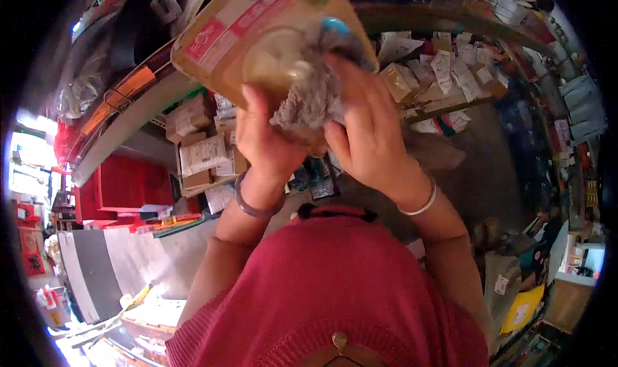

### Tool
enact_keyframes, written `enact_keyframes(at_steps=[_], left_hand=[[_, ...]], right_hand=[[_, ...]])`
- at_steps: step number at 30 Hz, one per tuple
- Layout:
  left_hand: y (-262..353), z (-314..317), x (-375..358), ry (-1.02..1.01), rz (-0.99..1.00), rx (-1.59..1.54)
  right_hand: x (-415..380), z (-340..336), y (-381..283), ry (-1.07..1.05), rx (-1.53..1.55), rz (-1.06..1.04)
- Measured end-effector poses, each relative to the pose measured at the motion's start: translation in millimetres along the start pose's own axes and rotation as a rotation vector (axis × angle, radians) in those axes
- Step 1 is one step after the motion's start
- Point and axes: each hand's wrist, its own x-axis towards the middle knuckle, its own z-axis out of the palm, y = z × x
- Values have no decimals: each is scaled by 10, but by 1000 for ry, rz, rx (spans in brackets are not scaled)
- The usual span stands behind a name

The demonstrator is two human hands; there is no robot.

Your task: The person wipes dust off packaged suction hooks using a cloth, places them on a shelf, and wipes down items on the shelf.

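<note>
Clutching a crumpled grey cloth (pixel 309 103) in the bent fingers of the right hand (pixel 373 126), against the lower part of a tan board (pixel 257 23) with pink print. Touching the board near its lower left edge with the left hand (pixel 267 138), thumb raised, grip too hidden to tell. Beyond, showing stacked parcels (pixel 203 156), more parcels (pixel 444 71) to the right and red boxes (pixel 135 183) to the left.

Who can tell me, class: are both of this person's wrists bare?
No, the left wrist wears a dark band and the right wrist a pale band.
</note>
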Motion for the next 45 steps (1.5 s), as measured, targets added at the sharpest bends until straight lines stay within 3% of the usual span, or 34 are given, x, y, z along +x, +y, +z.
enact_keyframes(at_steps=[1, 2, 4, 6, 7, 9, 11, 14, 15, 18, 21, 25, 28, 29, 32, 35, 38, 39, 42, 44, 45], left_hand=[[30, -44, 35, -26, 12, -41], [63, -95, 60, -48, 24, -77], [102, -142, 92, 97, 74, 50], [149, -109, 127, 234, 79, 90], [157, -142, 90, 165, 91, 276], [85, -169, -14, 5, 75, 274], [108, -106, -132, -161, 30, 241], [-58, -179, -217, -249, -46, 151], [-50, -177, -244, -174, -110, 147], [20, -192, -249, -283, -152, 337], [33, -184, -240, -279, -179, 313], [4, -272, -203, -366, -102, 400], [55, -244, -180, -355, -332, 226], [82, -237, -169, -376, -381, 236], [67, -243, -149, -368, -467, 182], [10, -333, -192, -355, -283, 496], [176, -249, -27, -512, -764, 361], [107, -183, -138, -447, -582, 301], [69, -212, -100, -488, -621, 357], [-74, -314, -132, -533, -184, 615], [-81, -327, -150, -531, -177, 639]], right_hand=[[-143, 45, 84, -53, 8, -25], [-242, 4, 147, -185, 122, 90], [-351, -101, 229, -460, 352, 318], [-318, -137, 243, -30, 465, 421], [-273, -169, 248, 188, 514, 465], [-112, -246, 268, 86, 207, 255], [47, -123, 301, 115, -27, 81], [23, 12, 401, 186, -83, 128], [63, -21, 381, 130, -61, 166], [124, -92, 349, -9, -103, 278], [201, -123, 351, 21, -110, 192], [258, -71, 310, 67, -34, -210], [327, -70, 435, 23, -33, -168], [375, -125, 436, 27, -67, -70], [397, -139, 443, 124, -96, -28], [339, -71, 339, -31, 236, -267], [447, -131, 381, -29, 209, -134], [470, -126, 470, 40, 125, -101], [427, -159, 366, -9, 129, -104], [378, -102, 372, -107, 241, -259], [366, -86, 399, -124, 250, -273]])
